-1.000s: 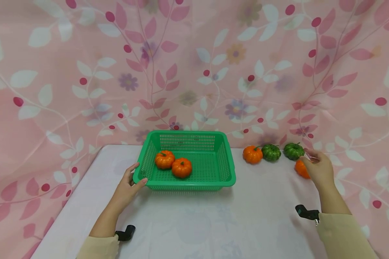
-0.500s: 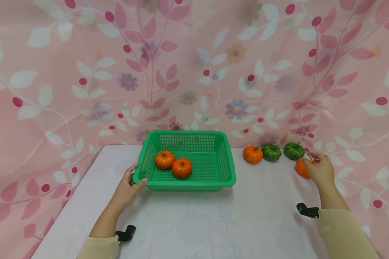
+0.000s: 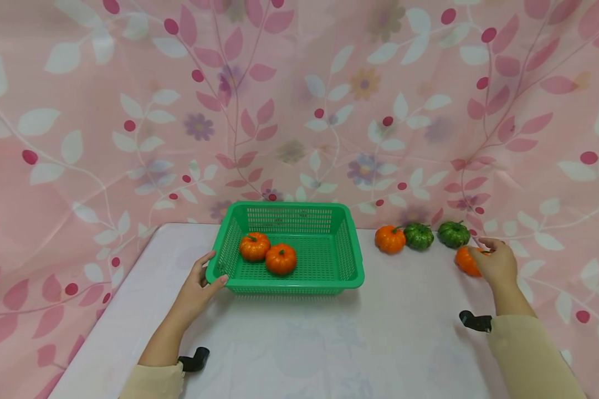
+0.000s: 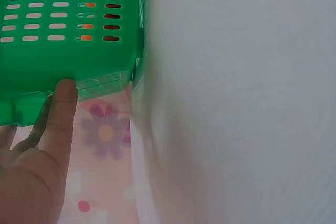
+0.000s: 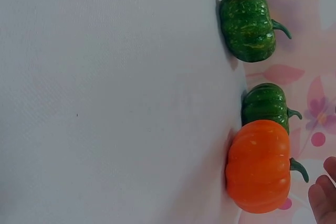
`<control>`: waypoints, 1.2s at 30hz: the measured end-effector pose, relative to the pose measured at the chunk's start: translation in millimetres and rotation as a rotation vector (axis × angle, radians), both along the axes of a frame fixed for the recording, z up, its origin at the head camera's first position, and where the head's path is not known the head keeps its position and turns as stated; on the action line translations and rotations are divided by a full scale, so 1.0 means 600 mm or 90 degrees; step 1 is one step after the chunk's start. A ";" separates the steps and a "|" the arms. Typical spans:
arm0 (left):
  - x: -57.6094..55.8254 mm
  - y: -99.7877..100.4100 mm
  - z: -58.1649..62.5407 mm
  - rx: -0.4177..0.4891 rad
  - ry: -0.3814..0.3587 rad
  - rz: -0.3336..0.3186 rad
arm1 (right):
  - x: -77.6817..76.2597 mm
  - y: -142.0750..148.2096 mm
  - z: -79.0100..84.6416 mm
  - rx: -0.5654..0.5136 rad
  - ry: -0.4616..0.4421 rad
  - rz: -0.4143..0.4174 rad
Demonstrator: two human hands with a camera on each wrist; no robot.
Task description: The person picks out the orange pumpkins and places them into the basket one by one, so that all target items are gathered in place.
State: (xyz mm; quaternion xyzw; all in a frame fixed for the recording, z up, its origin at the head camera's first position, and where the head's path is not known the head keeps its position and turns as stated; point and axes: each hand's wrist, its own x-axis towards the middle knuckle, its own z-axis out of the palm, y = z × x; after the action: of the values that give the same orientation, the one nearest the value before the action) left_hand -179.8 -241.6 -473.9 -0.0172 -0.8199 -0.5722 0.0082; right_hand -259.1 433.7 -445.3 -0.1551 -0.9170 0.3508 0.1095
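Two orange pumpkins, one (image 3: 255, 246) and its neighbour (image 3: 281, 259), are sitting together in the left half of the green basket (image 3: 289, 283), and that basket's what I'll go by for everything else. The person's left hand (image 3: 194, 291) has its near left corner, thumb at the front and fingers round the left side, so a pretty snug hold. Just right of the basket there's another orange pumpkin (image 3: 390, 239), then a green pumpkin (image 3: 419, 236) right beside it, then a second green one (image 3: 454, 234). Farthest right of the basket is the last orange pumpkin (image 3: 466, 261), with the right hand (image 3: 498, 266) over it, thumb and fingers apart, not gripping; can't tell if the thumb's touching.
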 end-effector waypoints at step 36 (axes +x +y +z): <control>0.000 -0.004 0.001 -0.002 -0.007 -0.005 | -0.011 0.055 -0.043 -0.073 -0.112 -0.024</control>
State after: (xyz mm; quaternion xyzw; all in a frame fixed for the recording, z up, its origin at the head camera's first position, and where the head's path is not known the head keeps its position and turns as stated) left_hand -179.8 -243.7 -473.2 -0.0173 -0.8206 -0.5712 0.0016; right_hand -265.7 466.8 -471.1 -0.2089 -0.8984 0.3855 0.0258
